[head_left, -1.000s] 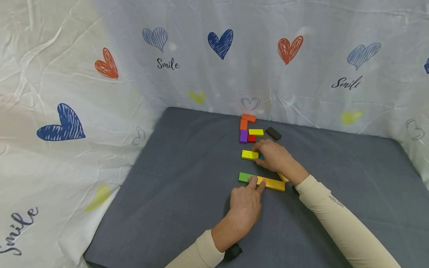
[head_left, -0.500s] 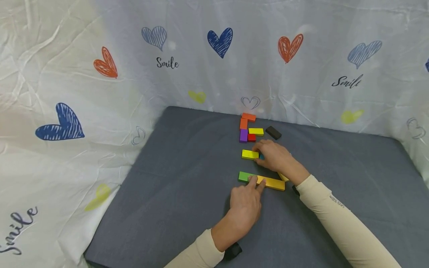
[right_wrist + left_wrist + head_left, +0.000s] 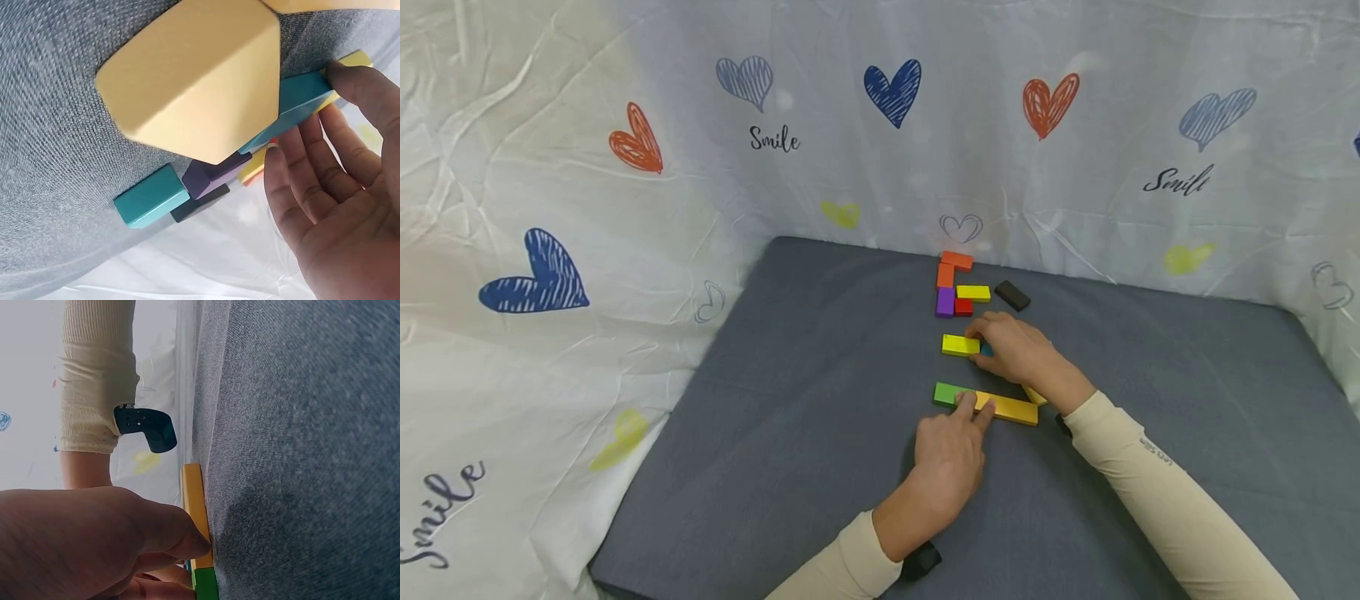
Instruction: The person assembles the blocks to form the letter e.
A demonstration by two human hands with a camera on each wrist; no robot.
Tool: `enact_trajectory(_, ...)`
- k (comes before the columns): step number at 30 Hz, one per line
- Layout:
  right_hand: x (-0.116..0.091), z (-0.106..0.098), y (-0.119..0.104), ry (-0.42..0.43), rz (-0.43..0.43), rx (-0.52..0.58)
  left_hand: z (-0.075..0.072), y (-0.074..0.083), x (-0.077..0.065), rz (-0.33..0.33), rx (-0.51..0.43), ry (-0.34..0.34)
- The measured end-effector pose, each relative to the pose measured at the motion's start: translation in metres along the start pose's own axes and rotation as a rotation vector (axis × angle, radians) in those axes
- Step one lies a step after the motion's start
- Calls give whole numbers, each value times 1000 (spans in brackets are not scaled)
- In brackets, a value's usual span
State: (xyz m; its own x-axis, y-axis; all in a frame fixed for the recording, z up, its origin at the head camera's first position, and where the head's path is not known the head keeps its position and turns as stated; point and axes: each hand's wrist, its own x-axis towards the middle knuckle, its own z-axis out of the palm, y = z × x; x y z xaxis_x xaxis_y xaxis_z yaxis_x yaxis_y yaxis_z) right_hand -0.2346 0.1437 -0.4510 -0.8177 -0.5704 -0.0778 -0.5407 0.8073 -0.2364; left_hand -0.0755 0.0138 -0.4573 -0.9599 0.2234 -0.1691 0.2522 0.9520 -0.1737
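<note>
HEAD: resting left grip (image 3: 949,457), two digits extended, on green block (image 3: 944,395) and orange-yellow block (image 3: 1013,410), set end to end on grey desk (image 3: 820,375) | LEFT WRIST: showing smooth, straight-edged orange-yellow meeting green | RIGHT WRIST: pinching in right grip (image 3: 350,215) flat-sided teal block (image 3: 305,94), apparently against yellow block (image 3: 357,60)

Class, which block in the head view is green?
The green block at the left end of the nearest row, meeting the orange-yellow block end to end; no other block showing there is green.
</note>
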Motion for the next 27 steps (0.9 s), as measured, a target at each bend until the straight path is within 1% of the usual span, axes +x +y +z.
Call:
enact_trajectory(3, 0, 0, -1, 3, 2, 6, 1, 0, 0, 1, 2, 11)
enact_trajectory(13, 1, 1, -1, -1, 1, 5, 1, 0, 0, -7, 14, 12)
enact_trajectory(19, 1, 1, 1, -2, -4, 8, 1, -1, 1, -9, 0, -13)
enact_trajectory(23, 0, -4, 6, 8, 4, 30, 0, 0, 2, -7, -9, -18)
enact_trajectory(27, 0, -16, 13, 45, 15, 61, 1, 0, 1, 1, -12, 2)
